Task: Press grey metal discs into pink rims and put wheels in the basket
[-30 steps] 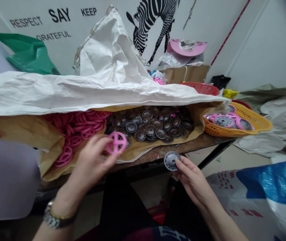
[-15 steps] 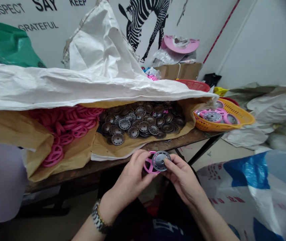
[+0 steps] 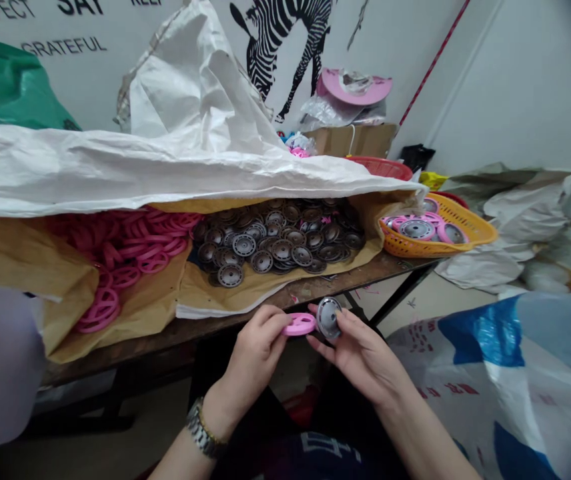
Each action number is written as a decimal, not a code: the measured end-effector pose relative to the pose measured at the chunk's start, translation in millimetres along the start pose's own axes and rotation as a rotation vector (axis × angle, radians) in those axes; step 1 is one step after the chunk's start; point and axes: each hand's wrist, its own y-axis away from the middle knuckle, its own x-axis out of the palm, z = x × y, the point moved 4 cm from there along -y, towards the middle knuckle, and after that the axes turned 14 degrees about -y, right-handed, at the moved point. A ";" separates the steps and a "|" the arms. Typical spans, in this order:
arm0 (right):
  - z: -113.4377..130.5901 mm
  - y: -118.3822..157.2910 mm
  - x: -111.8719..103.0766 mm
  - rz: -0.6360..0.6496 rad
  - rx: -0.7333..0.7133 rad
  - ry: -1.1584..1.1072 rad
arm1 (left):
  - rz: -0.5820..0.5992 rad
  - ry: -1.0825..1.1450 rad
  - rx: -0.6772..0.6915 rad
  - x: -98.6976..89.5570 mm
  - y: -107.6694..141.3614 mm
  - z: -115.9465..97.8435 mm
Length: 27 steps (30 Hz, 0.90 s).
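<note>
My left hand, with a metal watch on its wrist, pinches a pink plastic spoked wheel ring by its left edge, tilted nearly flat. Between the thumb and fingers of my right hand is a grey slotted wheel disc, turned steeply on edge. Ring and disc sit side by side with their edges close together; whether they touch I cannot tell. Behind my hands, a heap of grey discs lies in a paper-lined sack. Left of it is a pile of pink rings.
A white sack lies along the worktable. At the table's right end, a yellow basket holds pink-and-grey wheels. A large printed plastic bag stands at my right, and a pale rounded surface is at my left.
My hands have drawn the ring and disc apart; the disc overlapped the ring before. The ring has tipped flatter and the disc has turned more on edge.
</note>
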 end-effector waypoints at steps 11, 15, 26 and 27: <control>-14.9 -2.5 -10.4 -0.030 0.018 0.060 | 0.073 0.005 -0.011 21.0 11.3 3.0; -7.8 -5.3 -8.4 -0.038 -0.125 0.121 | 0.364 0.468 -0.420 32.4 15.4 6.5; -3.7 -0.7 1.6 0.049 -0.388 0.572 | 0.316 0.790 -0.651 42.8 12.0 1.6; -2.4 -0.5 2.9 0.046 -0.404 0.602 | 0.312 0.781 -0.656 42.8 12.1 2.6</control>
